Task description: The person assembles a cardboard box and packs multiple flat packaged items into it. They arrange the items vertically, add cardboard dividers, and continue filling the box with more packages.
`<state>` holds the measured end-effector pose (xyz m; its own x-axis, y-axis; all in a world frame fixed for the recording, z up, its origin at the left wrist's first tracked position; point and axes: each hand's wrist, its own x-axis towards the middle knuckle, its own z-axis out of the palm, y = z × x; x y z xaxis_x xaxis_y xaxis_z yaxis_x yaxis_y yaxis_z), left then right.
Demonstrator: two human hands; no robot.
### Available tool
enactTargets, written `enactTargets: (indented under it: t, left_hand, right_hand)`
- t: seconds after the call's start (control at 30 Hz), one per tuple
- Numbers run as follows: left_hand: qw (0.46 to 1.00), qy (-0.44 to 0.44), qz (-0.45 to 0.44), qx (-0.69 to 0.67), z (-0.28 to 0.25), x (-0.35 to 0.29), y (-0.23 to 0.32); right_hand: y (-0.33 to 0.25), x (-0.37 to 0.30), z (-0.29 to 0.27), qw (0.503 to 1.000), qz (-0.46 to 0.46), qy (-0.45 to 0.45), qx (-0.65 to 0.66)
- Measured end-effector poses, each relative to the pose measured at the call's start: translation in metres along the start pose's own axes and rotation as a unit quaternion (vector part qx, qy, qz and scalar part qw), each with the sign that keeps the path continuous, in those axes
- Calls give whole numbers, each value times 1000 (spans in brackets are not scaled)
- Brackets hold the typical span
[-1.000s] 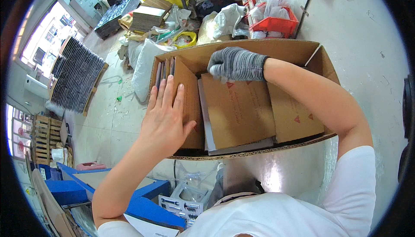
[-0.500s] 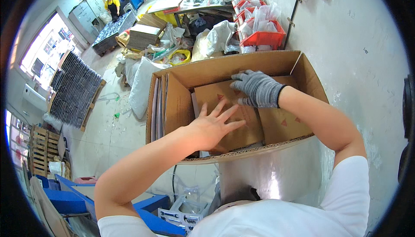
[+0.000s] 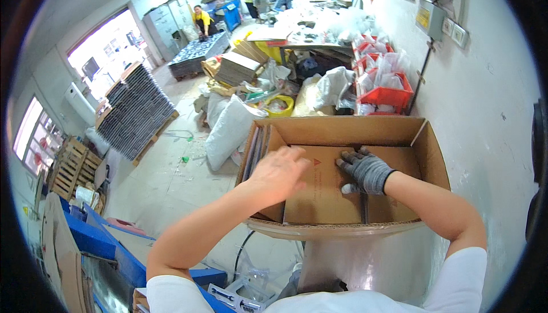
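A large open cardboard box [image 3: 348, 127] stands in front of me. Inside it lies a brown flat carton [image 3: 319, 199] with small red triangle marks, and a second brown carton [image 3: 399, 206] sits to its right. My right hand [image 3: 368, 173], in a grey knitted glove, rests with spread fingers across the seam between the two cartons. Bare and slightly blurred, my left hand [image 3: 279, 170] hovers over the left end of the first carton, fingers loosely apart and holding nothing. Upright cardboard sheets [image 3: 257, 152] line the box's left end.
Red bins [image 3: 391, 93] of plastic bags stand beyond the box along the right wall. A white sack [image 3: 231, 133] leans near its far left corner. Farther left are a tall stack of dark sheets [image 3: 134, 110] and wooden pallets [image 3: 77, 167]. People work at the back.
The view has swung, so the box sits lower and farther right. My left hand has lifted off the carton and drawn toward the box's left end. My right hand lies flatter, nearer the middle.
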<state>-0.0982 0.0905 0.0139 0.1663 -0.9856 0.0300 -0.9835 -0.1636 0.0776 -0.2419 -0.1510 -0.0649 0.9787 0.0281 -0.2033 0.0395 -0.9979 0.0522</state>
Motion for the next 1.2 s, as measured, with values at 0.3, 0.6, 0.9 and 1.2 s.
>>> enactTargets:
  t: [0.3,0.6,0.9,1.2]
  left_hand:
    - [969,194,-151,-34,15,-41,-10]
    - [954,244,-133,-111,34,-55,-24]
    - [938,297,-153,-94,43,-54,-22]
    - [935,307,-169,-62,41,-53,-18]
  right_hand:
    - [3,6,-1,1000,-7,-21,4]
    - [0,6,-16,999,3,-54,0]
    - [-3,4,-20,999,-4,-46,5]
    - [-6,3,-23,999,0,-43,10]
